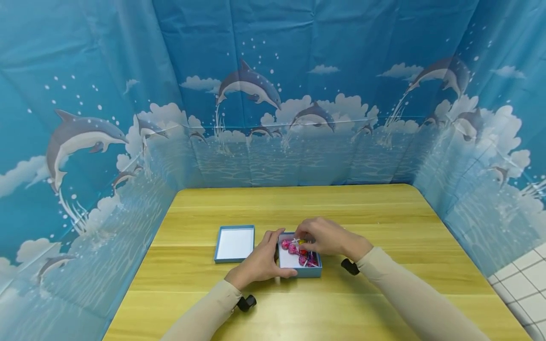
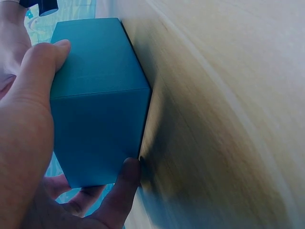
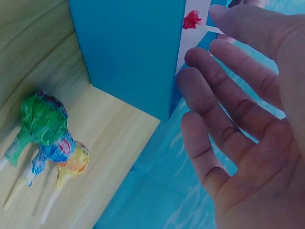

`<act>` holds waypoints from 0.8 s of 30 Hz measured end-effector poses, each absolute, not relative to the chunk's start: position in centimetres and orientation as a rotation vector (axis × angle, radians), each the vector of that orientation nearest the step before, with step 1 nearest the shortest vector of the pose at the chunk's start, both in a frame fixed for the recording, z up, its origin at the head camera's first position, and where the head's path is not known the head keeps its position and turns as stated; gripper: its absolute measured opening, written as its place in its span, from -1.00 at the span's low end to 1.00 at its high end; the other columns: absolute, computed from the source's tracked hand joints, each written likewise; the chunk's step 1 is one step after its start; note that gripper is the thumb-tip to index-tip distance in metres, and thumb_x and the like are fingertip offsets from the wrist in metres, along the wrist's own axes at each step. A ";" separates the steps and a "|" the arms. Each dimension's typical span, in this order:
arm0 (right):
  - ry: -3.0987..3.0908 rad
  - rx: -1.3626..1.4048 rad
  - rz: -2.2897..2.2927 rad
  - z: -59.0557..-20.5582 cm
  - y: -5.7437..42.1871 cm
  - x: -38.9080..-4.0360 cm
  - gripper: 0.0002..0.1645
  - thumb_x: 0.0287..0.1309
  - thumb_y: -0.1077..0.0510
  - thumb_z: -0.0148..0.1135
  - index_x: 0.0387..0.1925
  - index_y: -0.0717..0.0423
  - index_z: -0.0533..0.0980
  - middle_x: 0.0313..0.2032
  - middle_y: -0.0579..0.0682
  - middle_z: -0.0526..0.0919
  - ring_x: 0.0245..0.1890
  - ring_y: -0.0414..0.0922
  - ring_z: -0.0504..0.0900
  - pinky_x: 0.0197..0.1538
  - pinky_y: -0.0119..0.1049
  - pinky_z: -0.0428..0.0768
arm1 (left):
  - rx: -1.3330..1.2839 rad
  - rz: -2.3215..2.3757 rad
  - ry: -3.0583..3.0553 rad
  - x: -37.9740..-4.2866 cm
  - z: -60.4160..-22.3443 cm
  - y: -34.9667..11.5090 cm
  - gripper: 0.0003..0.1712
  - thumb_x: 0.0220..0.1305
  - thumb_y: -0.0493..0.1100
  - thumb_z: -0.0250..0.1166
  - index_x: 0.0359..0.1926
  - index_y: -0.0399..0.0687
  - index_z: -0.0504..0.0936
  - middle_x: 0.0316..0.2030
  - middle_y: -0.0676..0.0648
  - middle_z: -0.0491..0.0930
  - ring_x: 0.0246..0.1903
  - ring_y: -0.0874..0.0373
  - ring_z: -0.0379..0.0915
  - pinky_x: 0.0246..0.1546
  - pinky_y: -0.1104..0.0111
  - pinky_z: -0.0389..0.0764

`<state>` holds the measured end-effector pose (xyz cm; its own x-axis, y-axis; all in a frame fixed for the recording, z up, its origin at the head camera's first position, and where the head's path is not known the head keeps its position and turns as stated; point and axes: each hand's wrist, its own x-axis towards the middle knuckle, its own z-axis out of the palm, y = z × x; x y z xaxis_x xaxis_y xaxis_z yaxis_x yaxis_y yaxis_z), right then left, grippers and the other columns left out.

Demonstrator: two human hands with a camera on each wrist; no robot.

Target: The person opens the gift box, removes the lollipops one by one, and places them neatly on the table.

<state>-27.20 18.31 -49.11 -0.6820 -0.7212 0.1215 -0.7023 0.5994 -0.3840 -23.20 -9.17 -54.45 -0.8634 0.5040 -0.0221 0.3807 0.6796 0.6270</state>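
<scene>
A shallow blue box (image 1: 309,272) with a white inside holds several wrapped lollipops (image 1: 292,248), mostly pink. My left hand (image 1: 262,259) grips it from the left side, thumb on the near wall and fingers toward the far corner. In the left wrist view the thumb and fingertips press on the blue box (image 2: 100,129). My right hand (image 1: 326,237) reaches over the box with bent fingers among the lollipops. A red lollipop (image 3: 192,20) has its white stick near the right thumb and index fingertips; whether they pinch it is unclear.
A blue-edged lid (image 1: 235,243), white inside, lies left of the box. Green (image 3: 45,119), blue (image 3: 59,148) and yellow (image 3: 75,162) lollipops lie on the table beside the box in the right wrist view. A dolphin-print curtain (image 1: 273,156) surrounds the wooden table (image 1: 298,203).
</scene>
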 end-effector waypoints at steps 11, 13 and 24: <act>2.748 -1.224 -0.618 -49.5 17.5 -27.3 -0.74 0.54 0.15 0.59 0.14 0.13 0.81 -0.07 -0.01 0.88 -0.18 -0.14 0.81 -0.09 -0.34 0.76 | 0.719 0.948 2.692 -23.2 -54.5 -9.2 0.51 0.28 0.49 0.69 0.92 0.05 0.03 0.64 -0.21 0.36 0.35 0.00 0.58 0.49 -0.05 0.71; 2.742 -1.221 -0.618 -49.7 17.4 -27.4 -0.77 0.54 0.15 0.59 0.11 0.10 0.82 -0.13 -0.08 0.86 -0.23 -0.22 0.76 -0.12 -0.36 0.73 | 0.722 0.945 2.694 -23.2 -54.5 -9.2 0.51 0.28 0.49 0.69 0.92 0.04 0.03 0.64 -0.21 0.36 0.33 0.01 0.58 0.49 -0.04 0.71; 2.717 -1.197 -0.634 -50.5 17.4 -27.6 -0.89 0.55 0.14 0.59 0.00 0.02 0.83 -0.18 -0.18 0.82 -0.26 -0.43 0.66 -0.13 -0.38 0.74 | 0.726 0.952 2.691 -23.3 -54.5 -9.2 0.52 0.27 0.47 0.71 0.92 0.03 0.03 0.61 -0.21 0.37 0.27 0.04 0.57 0.45 -0.01 0.72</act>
<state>-27.56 17.36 -50.46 -0.6844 -0.7258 0.0693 -0.6815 0.6031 -0.4145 -23.32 -9.17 -54.50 -0.8604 0.5092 -0.0206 0.3828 0.6725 0.6334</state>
